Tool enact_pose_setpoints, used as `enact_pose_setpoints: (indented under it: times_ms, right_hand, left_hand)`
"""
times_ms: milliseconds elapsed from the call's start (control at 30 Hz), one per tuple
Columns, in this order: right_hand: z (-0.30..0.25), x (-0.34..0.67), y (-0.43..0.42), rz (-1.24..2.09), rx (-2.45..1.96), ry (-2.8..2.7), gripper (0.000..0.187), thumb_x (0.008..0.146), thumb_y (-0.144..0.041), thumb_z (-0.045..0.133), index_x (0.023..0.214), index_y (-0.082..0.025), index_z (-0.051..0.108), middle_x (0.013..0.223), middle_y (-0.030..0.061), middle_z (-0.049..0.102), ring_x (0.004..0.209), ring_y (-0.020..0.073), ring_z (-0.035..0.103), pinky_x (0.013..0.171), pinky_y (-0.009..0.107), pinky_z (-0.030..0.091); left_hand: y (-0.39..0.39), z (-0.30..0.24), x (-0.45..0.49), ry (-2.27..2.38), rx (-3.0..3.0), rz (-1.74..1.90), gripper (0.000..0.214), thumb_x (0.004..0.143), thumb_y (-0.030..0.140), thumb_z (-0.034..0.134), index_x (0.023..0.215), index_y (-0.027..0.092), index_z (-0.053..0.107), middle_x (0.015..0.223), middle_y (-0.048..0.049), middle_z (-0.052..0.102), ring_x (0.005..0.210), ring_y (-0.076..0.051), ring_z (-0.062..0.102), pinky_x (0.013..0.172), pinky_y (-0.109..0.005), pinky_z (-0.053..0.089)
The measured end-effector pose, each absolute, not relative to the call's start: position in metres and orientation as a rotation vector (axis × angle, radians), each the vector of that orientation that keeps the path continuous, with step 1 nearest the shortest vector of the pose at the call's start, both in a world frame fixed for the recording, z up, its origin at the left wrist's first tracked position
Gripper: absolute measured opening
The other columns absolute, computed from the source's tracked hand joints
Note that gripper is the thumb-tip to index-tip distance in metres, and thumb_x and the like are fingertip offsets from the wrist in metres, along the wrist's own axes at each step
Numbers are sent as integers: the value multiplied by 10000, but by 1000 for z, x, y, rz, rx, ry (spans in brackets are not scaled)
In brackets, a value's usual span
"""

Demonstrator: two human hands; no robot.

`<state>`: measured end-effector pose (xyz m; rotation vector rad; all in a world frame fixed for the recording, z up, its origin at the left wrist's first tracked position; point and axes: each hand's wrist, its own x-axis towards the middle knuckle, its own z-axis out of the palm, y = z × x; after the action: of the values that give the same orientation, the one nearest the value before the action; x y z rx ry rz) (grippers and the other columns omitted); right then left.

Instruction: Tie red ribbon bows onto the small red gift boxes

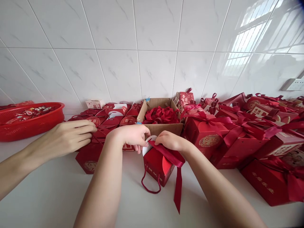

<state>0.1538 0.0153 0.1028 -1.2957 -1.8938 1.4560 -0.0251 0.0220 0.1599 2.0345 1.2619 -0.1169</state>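
Note:
A small red gift box (154, 164) with a rope handle (151, 191) stands on the white table in front of me, its top flaps folded up. A dark red satin ribbon (166, 152) lies over its top, with one tail hanging down the right side. My right hand (169, 141) is closed in a pinch on the ribbon at the top of the box. Bent fingers of my left hand (133, 136) grip the box's top edge by the pale rounded flap; part of that grip is hidden.
From the left, another person's hand (73, 134) touches red boxes (89, 155). A cardboard carton (161, 129) of ribbons stands behind my box. Several ribbon-tied boxes (206, 129) crowd the right. A red plastic basket (53, 118) with small packets is at far left, before a tiled wall (156, 69).

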Motion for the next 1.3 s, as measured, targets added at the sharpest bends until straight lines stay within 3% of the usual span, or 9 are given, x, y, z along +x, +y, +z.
enact_pose_setpoints:
  times_ms: [267,500,600,767,933,1100,1233,1300]
  right_hand:
    - [107,149,9,1442,-1258,-1879,193,686,-272,474,544,-184,378,490,-60,330,441,67,265,429,254,207]
    - [105,149,12,1299,-1288,-2014,191,758,-308,455,687,-160,552,593,-33,480,506,82,379,497,236,304]
    - [103,149,13,1265,-1298,-2034,187,767,-305,460,667,-163,530,597,-35,472,513,79,377,501,232,311]
    - [103,149,13,1165,-1313,-2069,201,781,-343,501,681,-171,530,674,-17,532,583,97,446,514,228,330]
    - [115,158,7,917,-1380,-2072,266,831,-409,483,694,-182,507,688,-11,548,590,99,461,520,229,339]
    - [133,181,-3,722,-1448,-2139,296,855,-446,451,704,-196,499,704,-9,569,596,105,477,510,231,351]
    - [145,200,-17,697,-1610,-2362,405,717,-608,599,731,-210,523,754,6,614,582,123,511,456,239,335]
    - [149,203,-23,753,-1677,-2465,426,621,-591,696,740,-211,546,755,13,621,578,136,529,434,243,325]
  left_hand:
    - [20,163,-24,1249,2073,-133,134,753,195,499,861,186,578,707,-35,711,694,-221,689,584,-267,483]
    - [25,163,-22,1298,2019,-210,205,769,278,551,954,187,553,744,-51,731,725,-211,713,583,-243,508]
    - [25,162,-23,1289,1994,-165,137,824,311,477,870,189,519,726,-54,729,720,-209,716,591,-247,517]
    - [21,165,-26,1403,2030,-51,78,796,254,473,744,196,476,716,-39,718,716,-218,714,562,-252,514]
    - [11,178,-33,1379,2061,697,89,836,275,467,804,202,506,747,-31,711,731,-205,707,645,-308,567]
    - [-9,191,-37,997,1881,1484,44,840,193,505,815,169,533,644,-29,680,602,-190,688,565,-312,573]
    - [-18,197,-36,757,1801,1866,78,765,68,554,774,128,603,602,-7,645,565,-144,645,541,-257,558]
    - [-19,198,-36,681,1747,2029,109,730,28,565,743,118,626,595,2,616,560,-133,618,517,-240,539]
